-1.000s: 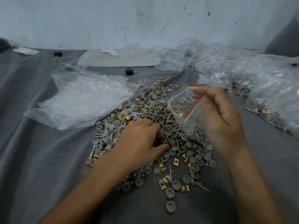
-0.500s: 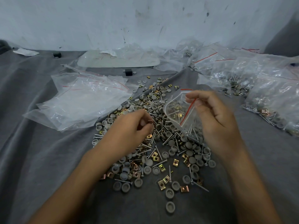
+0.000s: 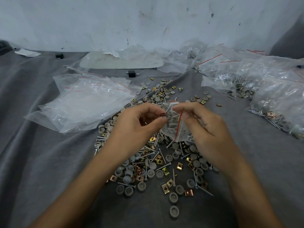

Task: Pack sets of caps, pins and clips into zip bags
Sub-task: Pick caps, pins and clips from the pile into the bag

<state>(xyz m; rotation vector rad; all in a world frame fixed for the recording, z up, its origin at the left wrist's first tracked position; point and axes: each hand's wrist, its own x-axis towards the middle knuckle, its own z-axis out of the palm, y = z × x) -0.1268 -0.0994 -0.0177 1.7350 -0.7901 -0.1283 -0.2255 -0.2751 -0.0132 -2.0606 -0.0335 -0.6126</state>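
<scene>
A heap of grey caps, steel pins and brass clips (image 3: 158, 160) lies on the grey cloth in front of me. Above it my right hand (image 3: 209, 134) pinches the red-striped mouth of a small clear zip bag (image 3: 174, 125) that holds several pins. My left hand (image 3: 136, 129) is raised beside the bag's opening, and its fingertips pinch a small copper-coloured clip (image 3: 162, 114) right at the mouth.
A stack of empty zip bags (image 3: 85, 102) lies at the left. Filled bags (image 3: 271, 89) pile up at the right and back right. A flat pale panel (image 3: 121, 62) and a small black block (image 3: 131, 73) sit near the wall.
My left hand left the heap with a clip and rose to the bag's mouth. The right hand brought the bag a little toward the left hand.
</scene>
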